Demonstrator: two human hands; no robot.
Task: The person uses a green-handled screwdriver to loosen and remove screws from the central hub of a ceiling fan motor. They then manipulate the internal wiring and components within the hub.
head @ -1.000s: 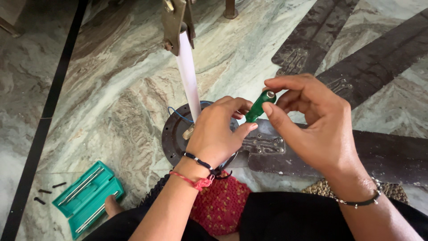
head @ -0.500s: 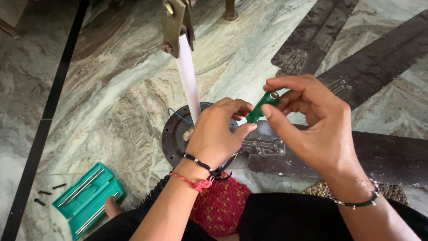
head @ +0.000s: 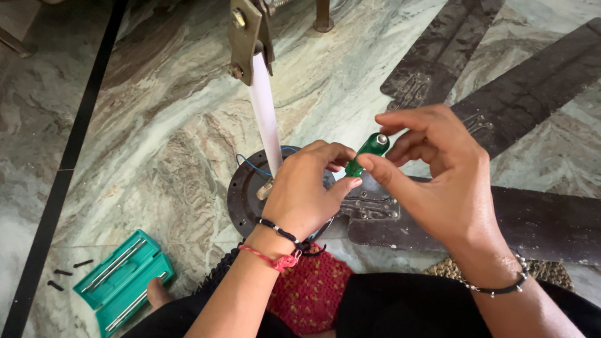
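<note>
My right hand pinches the green handle of a screwdriver between thumb and fingers, handle tilted up to the right. My left hand curls over the lower end of the tool, resting on a dark round ceiling-fan motor on the floor. The screwdriver's tip is hidden under my left fingers. A white rod rises from the motor to an olive metal bracket. A dark fan blade is joined to the motor below my right hand.
Two more dark fan blades lie on the marble floor at the upper right. A green open tool case with metal bits sits at the lower left, a few loose dark screws beside it. A red knitted cloth lies on my lap.
My right fingers have shifted around the green handle, turning it slightly. My left hand stays on the motor and the tool's lower end.
</note>
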